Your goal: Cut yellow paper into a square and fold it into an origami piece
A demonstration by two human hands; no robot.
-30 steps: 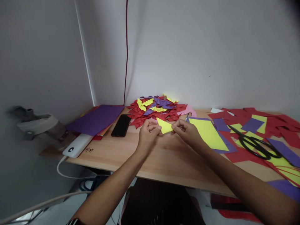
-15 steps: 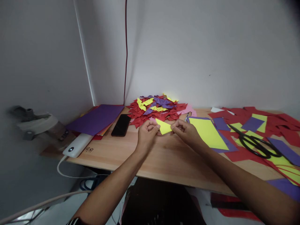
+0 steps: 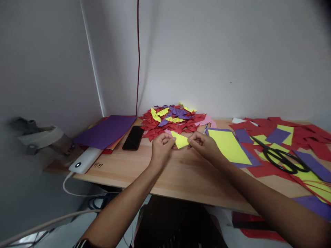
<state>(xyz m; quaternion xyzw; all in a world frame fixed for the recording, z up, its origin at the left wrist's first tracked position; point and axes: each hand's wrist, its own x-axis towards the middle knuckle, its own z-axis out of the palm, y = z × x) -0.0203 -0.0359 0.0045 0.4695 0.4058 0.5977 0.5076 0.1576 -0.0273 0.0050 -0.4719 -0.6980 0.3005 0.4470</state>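
Observation:
A small folded piece of yellow paper (image 3: 180,140) is held up just above the wooden table, between both hands. My left hand (image 3: 162,144) pinches its left edge between thumb and fingers. On the other side, my right hand (image 3: 198,142) grips the right corner, thumb on top. The fingertips behind the paper are partly hidden. Just beyond the hands lies a heap of folded paper pieces (image 3: 155,129) in red, yellow and purple. Close by my right forearm is a large yellow sheet (image 3: 227,146) on top of purple paper.
Black-handled scissors (image 3: 280,160) lie among red, purple and yellow paper cuttings (image 3: 300,134) on the right. To the left are a black phone (image 3: 133,137), a purple sheet stack (image 3: 106,131) and a white power bank (image 3: 85,161) with a cable. A pen (image 3: 205,129) rests near the heap.
Hardly anything differs. Both hands keep their pinch on the yellow paper, and the whole view has shifted very slightly.

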